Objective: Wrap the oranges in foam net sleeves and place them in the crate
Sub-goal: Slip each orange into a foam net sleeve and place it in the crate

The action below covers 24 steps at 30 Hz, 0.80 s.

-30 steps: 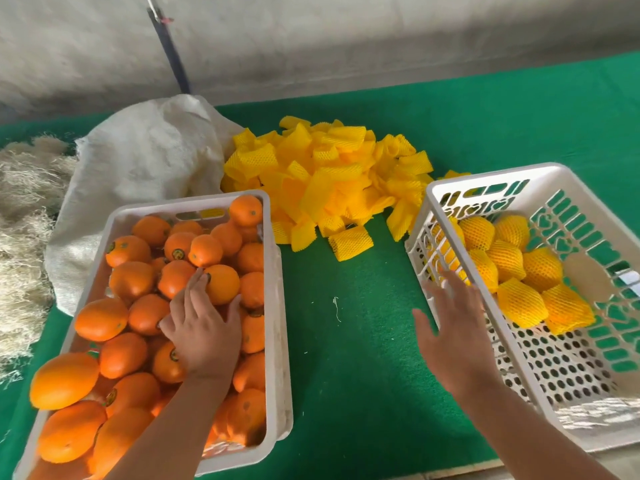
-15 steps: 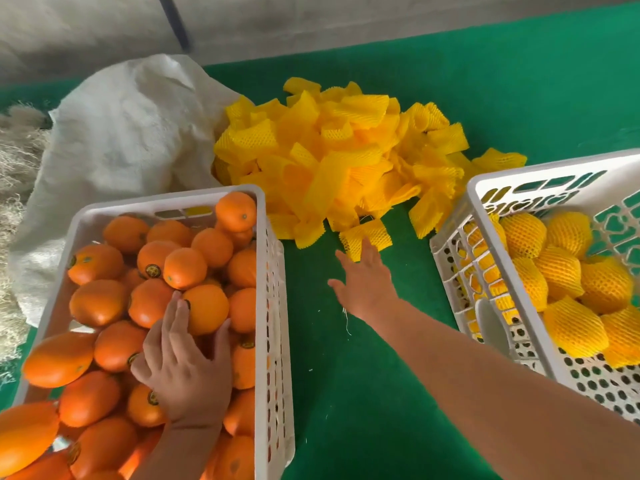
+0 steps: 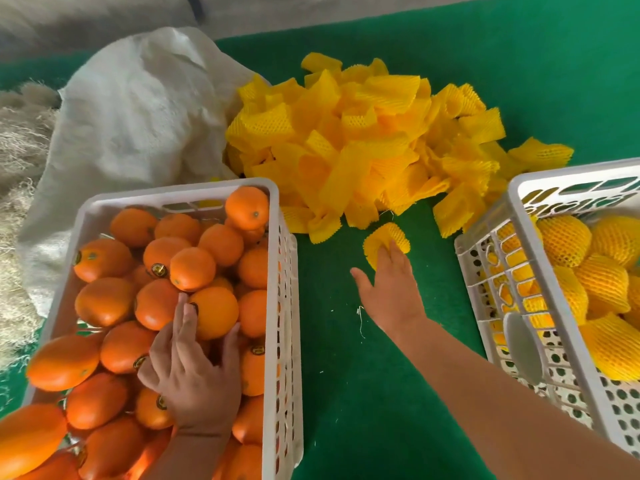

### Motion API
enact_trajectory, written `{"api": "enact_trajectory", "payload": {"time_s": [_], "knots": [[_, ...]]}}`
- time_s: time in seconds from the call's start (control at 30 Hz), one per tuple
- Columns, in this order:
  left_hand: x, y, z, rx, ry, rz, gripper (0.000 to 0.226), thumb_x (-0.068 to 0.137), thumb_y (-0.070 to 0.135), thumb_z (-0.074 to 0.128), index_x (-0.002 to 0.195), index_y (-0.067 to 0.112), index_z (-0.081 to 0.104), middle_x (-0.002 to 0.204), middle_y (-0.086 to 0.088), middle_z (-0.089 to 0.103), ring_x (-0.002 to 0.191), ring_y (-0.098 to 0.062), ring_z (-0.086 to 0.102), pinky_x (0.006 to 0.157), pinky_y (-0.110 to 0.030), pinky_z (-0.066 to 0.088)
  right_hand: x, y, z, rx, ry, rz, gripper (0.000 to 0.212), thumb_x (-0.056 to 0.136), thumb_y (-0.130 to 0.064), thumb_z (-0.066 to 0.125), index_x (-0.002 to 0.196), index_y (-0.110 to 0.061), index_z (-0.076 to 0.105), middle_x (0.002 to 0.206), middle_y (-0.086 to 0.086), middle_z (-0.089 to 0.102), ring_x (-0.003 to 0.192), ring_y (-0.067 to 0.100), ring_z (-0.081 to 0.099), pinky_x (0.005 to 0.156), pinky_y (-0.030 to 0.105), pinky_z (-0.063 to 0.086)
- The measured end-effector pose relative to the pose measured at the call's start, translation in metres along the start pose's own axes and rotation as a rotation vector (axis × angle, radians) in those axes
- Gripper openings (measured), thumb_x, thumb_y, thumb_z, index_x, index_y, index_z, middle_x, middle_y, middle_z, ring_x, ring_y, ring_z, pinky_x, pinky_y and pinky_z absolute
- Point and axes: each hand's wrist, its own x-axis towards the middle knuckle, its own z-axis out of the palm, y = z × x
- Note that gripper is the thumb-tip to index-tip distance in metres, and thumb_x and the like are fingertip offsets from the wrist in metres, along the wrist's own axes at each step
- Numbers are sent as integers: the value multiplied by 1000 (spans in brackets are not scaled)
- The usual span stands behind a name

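1. the left crate (image 3: 281, 278), white and perforated, is heaped with bare oranges (image 3: 145, 299), several bearing small dark stickers.
2. the right crate (image 3: 485, 258) holds oranges already in yellow net, the wrapped oranges (image 3: 588, 271), piled toward its far side.
3. the left hand (image 3: 194, 372) lies on the heap with fingers spread over one orange (image 3: 213, 315); its fingers are fairly straight, touching rather than clenched round the fruit.
4. the right hand (image 3: 389, 289) reaches across the green mat (image 3: 363, 393) between the crates, its fingertips (image 3: 391, 249) on a single foam sleeve (image 3: 386, 242) lying just apart from the pile; whether they pinch it or only press it cannot be told.
5. the sleeve pile (image 3: 363, 143) spreads behind both crates, touching a pale woven sack (image 3: 138, 109) at its left.
6. dry straw (image 3: 17, 161) lies at the far left edge.
7. both crates are cut off by the frame, and the view is soft with motion blur.
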Motion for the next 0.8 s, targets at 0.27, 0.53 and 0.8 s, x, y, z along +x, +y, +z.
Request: {"api": "enact_trajectory", "payload": {"time_s": [0.27, 0.53, 0.8], "knots": [[12, 17, -7, -45, -49, -71, 73, 96, 60, 64, 153, 20, 41, 167, 10, 39, 140, -29, 46, 100, -52, 34, -92, -18, -46, 314, 273, -74, 25, 109, -28, 52, 96, -38, 71, 81, -23, 62, 77, -6, 60, 61, 10, 37], [31, 37, -44, -310, -210, -265, 70, 93, 55, 69, 150, 24, 44, 147, -8, 56, 139, -30, 41, 113, -57, 28, -179, -23, -72, 255, 281, -76, 13, 98, -35, 70, 106, -36, 79, 91, -36, 67, 84, -12, 65, 74, 12, 53], [22, 68, -161, -1143, -344, -491, 55, 86, 74, 71, 133, 50, 55, 130, 21, 66, 118, 0, 65, 93, -33, 58, -254, -40, -83, 195, 330, -149, 21, 92, -44, 76, 112, -41, 74, 102, -36, 66, 90, -15, 60, 83, 21, 52]]}}
